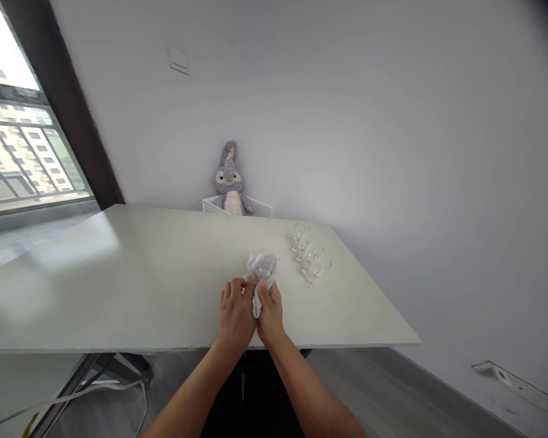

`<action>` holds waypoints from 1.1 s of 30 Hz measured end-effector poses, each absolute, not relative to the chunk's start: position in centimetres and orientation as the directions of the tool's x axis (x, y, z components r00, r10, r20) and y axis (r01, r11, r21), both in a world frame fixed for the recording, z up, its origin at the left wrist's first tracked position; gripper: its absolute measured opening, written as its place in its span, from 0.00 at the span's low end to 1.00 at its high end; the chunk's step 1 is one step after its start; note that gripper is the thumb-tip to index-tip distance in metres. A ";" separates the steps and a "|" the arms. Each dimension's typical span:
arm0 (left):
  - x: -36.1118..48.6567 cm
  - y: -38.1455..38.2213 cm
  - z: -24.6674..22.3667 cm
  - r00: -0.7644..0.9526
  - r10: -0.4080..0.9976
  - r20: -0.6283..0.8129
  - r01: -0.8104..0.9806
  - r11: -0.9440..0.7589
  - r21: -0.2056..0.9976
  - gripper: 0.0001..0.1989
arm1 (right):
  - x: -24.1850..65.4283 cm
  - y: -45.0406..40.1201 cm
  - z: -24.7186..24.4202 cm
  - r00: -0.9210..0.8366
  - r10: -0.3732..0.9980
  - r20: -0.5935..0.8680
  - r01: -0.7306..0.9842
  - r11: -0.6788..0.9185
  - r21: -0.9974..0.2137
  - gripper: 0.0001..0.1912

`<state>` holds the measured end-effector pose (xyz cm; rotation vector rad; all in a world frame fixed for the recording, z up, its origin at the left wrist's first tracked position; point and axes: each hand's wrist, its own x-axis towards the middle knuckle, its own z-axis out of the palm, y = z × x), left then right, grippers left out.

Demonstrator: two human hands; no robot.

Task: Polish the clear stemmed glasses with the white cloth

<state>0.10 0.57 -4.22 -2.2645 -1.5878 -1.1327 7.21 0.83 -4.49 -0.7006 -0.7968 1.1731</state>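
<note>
Both hands are close together over the front part of the table, around a clear glass (266, 266) and a white cloth (256, 304). My left hand (236, 311) is closed, its curled fingers pressing the cloth against the glass's left side. My right hand (270, 311) grips the glass from below with the cloth bunched around it, thumb on top. The fingers partly hide the glass's lower part. To the right, several clear glasses (307, 258) stand clustered in a slanting row; their exact shape is hard to make out.
The pale table (164, 280) has its front edge just before my body. Behind its far edge, a grey plush toy (232, 179) sits in a white perforated basket (265, 208) by the wall. A window is at left. A white cable (86, 392) hangs below the table.
</note>
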 end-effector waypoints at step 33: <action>-2.1 2.2 -2.6 0.407 0.887 0.217 -0.023 -0.228 0.974 0.29 | 16.4 -1.9 -2.2 0.273 0.913 0.305 0.237 0.243 -0.940 0.23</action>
